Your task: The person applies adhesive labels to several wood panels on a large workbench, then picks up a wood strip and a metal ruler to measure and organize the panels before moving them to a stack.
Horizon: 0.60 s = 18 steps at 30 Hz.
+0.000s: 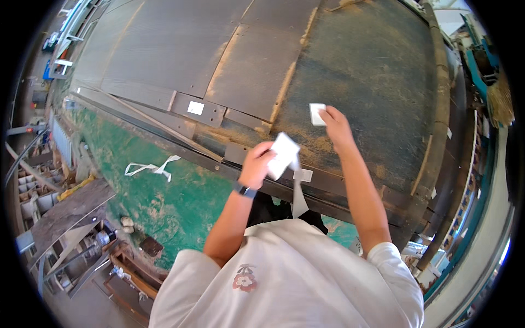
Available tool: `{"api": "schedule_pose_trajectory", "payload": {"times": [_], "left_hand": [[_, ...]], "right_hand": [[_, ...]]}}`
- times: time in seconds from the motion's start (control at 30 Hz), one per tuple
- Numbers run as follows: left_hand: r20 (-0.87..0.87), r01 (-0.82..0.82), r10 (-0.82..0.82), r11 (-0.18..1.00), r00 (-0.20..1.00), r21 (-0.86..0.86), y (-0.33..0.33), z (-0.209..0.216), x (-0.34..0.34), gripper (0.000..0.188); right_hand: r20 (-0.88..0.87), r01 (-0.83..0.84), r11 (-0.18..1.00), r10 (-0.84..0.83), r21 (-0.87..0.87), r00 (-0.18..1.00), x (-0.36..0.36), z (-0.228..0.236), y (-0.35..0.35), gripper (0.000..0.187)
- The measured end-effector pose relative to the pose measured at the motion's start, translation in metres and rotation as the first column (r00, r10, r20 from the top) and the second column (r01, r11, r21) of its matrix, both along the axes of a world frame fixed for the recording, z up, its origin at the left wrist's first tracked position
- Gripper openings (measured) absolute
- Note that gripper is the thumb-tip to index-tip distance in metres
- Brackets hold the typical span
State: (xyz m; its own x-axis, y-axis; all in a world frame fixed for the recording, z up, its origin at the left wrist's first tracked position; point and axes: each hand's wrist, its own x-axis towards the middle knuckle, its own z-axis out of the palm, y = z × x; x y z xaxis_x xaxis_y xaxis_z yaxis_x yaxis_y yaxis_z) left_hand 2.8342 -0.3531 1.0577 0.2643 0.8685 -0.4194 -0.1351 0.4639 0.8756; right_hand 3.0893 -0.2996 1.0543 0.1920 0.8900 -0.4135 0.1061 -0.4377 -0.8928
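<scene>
Possibly, the pale strip (299,203) dangling beside the left grip (257,165) could snag, tugging loose its pinched larger white piece (283,155); the right grip (337,127) clasps a smaller white piece (316,113).

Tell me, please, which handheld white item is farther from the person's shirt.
The white item in the right hand; the left hand holds its larger-looking one closer to the shirt.

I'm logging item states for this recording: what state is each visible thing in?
Left hand: gripping larger white piece, tilted
Right hand: gripping smaller white piece
Pale strip: hanging below larger piece
White ribbon: loose, bent, on green floor
White label: flat on dark board
Dark worktop: strewn with tan dust
</scene>
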Motion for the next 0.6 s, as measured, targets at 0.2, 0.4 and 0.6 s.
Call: {"api": "schedule_pose_trajectory", "payload": {"times": [0.2, 0.4, 0.6], "left_hand": [[-0.23, -0.397, 0.373, 0.915, 0.899, -0.071, -0.056, 0.023, -0.105, 0.011], [-0.18, -0.533, 0.508, 0.835, 0.842, -0.14, -0.063, 0.033, -0.152, 0.011], [-0.045, -0.492, 0.49, 0.863, 0.87, -0.11, -0.031, 0.029, -0.202, 0.012]], "right_hand": [[-0.593, -0.112, 0.971, 0.218, 0.21, 0.775, -0.163, -0.032, 0.079, 0.031], [-0.503, -0.02, 0.978, 0.125, 0.209, 0.855, -0.182, -0.08, 0.129, 0.032], [-0.382, 0.351, 0.868, -0.209, 0.351, 0.9, -0.113, -0.087, 0.188, 0.04]]}}
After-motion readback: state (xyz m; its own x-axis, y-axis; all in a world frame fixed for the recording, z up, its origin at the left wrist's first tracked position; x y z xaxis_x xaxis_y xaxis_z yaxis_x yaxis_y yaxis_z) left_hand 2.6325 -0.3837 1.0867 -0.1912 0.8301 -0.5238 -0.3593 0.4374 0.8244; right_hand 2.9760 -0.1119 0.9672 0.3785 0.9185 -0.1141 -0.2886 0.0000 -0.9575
